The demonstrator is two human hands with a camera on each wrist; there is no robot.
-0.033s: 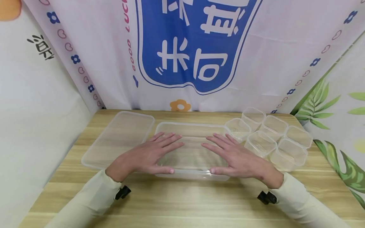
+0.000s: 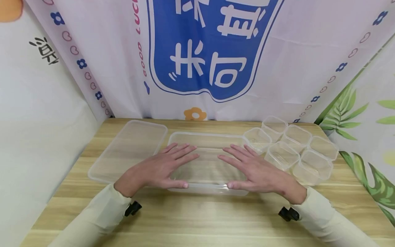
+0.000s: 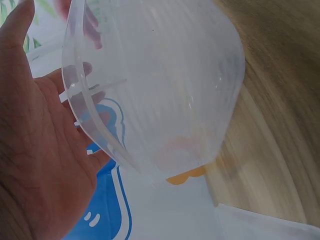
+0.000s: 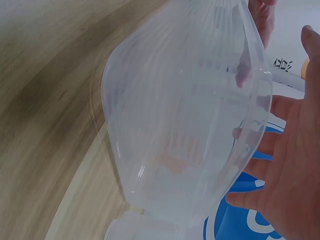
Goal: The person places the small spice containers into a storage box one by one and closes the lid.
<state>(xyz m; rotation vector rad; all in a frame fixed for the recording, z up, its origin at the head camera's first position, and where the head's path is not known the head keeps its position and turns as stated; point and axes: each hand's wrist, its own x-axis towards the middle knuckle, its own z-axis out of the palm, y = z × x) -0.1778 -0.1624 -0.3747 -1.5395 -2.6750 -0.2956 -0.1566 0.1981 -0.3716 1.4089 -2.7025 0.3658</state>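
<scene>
Nearest you, both cream sleeves (image 2: 102, 212) come in over the wooden counter (image 2: 197, 219), each with a small black clip at the cuff.

Just beyond them, your left hand (image 2: 162, 168) and right hand (image 2: 256, 169) lie flat over the large clear tub (image 2: 206, 139), palms down and fingers straight and spread, one hand at each end. Both thumbs (image 2: 177, 184) run along the tub's near rim; the fingertips point in toward each other across the open top and stay apart. Neither hand curls round anything. The left wrist view shows your open left palm (image 3: 45, 165) against the tub's rim (image 3: 100, 135), and the right wrist view shows the same on the other side, your right hand (image 4: 292, 170) straight-fingered beside the clear wall (image 4: 185, 130). Whether the palms press down or just rest, I can't tell.

The tub sits at the middle of the counter, long side toward you, nothing visible inside it.

To its left, touching or just beside it, the flat clear lid (image 2: 129, 147) lies angled on the counter. To its right, six small clear boxes (image 2: 296, 152) stand open-topped in a tight cluster, the nearest one just beside the tub's far right corner.

Farthest off, a printed backdrop (image 2: 210, 51) with a blue emblem hangs behind the counter, and leaf-patterned cloth (image 2: 364, 113) covers the right.
</scene>
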